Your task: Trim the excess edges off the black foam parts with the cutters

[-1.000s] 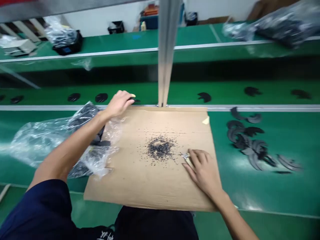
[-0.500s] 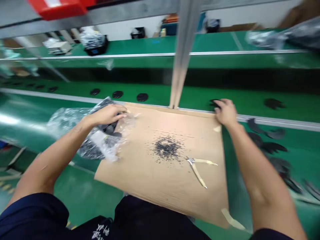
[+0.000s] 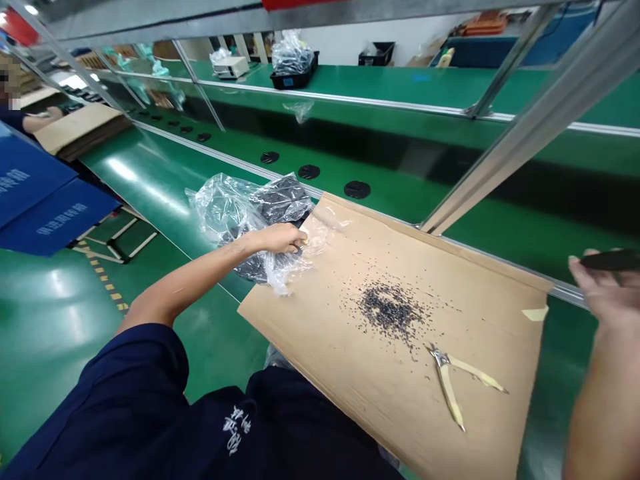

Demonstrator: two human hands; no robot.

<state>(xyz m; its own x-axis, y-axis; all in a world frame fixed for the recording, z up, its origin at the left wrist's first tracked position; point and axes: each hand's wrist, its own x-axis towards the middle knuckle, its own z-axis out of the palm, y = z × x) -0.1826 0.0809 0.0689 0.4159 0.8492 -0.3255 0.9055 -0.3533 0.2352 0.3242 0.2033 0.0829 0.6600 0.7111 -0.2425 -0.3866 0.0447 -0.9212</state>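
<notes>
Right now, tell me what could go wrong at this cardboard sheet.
The left hand is on the clear plastic bag, whose film reaches over the cardboard sheet; tugging it might scatter the loose black specks. The yellow-handled side cutters lie just beside those specks, so a careless reach could knock them or catch a hand on their tips. The right hand grips a dark piece out past the sheet, where it could slip and fall.

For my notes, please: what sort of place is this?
Probably a factory production line: a long green conveyor carrying black parts, with side cutters lying on a cardboard sheet.
</notes>
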